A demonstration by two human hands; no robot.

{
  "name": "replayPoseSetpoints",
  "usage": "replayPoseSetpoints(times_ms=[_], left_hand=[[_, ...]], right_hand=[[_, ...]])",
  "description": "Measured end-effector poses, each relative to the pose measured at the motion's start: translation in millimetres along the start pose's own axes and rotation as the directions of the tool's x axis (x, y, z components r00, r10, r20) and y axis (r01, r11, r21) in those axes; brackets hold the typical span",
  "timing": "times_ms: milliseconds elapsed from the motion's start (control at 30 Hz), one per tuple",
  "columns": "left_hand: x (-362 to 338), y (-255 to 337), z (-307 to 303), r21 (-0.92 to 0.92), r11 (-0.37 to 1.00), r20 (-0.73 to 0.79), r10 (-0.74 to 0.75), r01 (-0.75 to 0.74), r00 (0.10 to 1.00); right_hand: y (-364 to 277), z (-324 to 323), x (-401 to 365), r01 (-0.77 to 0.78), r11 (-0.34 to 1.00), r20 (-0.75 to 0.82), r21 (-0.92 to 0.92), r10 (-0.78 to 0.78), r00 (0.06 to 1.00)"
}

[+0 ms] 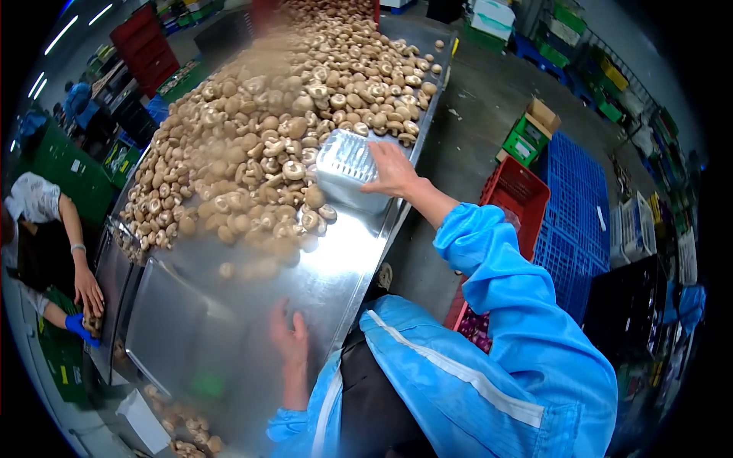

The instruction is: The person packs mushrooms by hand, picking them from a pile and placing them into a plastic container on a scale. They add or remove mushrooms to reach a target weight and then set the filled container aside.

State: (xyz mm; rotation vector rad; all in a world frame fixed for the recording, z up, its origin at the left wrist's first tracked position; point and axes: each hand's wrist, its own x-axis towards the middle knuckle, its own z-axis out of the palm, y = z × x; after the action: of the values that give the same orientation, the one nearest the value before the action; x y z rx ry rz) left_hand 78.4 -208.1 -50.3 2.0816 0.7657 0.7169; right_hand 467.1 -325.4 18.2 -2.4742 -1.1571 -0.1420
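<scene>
My right hand (393, 171) grips the near edge of a stack of clear plastic trays (345, 156) at the right side of the metal table (328, 284). Its thumb and fingers lie around the stack's corner. A large heap of brown mushrooms (263, 145) spreads over the table beyond and to the left of the trays. Lower down, my left hand (290, 336) hovers over or rests on the bare metal, blurred by a hazy patch. Its fingers are apart and nothing shows in them.
At the left a co-worker's gloved hand (82, 328) holds mushrooms. A shallow metal tray (164, 305) lies on the table's left. Right of the table are a red crate (527, 187), blue pallets (573, 221) and a green box (527, 140). More mushrooms (191, 427) sit at the lower left.
</scene>
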Motion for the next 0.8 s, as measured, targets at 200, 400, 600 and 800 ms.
replayPoseSetpoints(times_ms=[200, 400, 600, 800], left_hand=[[-2.3, 10.9, 8.5, -0.099, 0.986, 0.018, -0.132, 0.133, 0.991], [14.8, 20.1, 8.9, -0.118, 0.993, 0.036, -0.018, 0.022, 0.999], [49.6, 39.0, -22.1, -0.309, 0.95, 0.019, -0.047, 0.051, 0.999], [55.8, 19.4, -43.7, -0.318, 0.761, 0.475, -0.388, 0.566, 0.789]], right_hand=[[-3.6, -3.6, -2.0, -0.028, 0.999, 0.056, 0.021, 0.026, 0.998], [-19.4, -8.1, -17.3, 0.176, 0.984, -0.156, 0.002, -0.173, 0.972], [-94.1, -43.1, -58.3, 0.414, 0.88, -0.087, 0.234, -0.405, 0.91], [-118.2, 13.3, -84.3, -0.509, 0.406, 0.649, 0.759, -0.4, 0.648]])
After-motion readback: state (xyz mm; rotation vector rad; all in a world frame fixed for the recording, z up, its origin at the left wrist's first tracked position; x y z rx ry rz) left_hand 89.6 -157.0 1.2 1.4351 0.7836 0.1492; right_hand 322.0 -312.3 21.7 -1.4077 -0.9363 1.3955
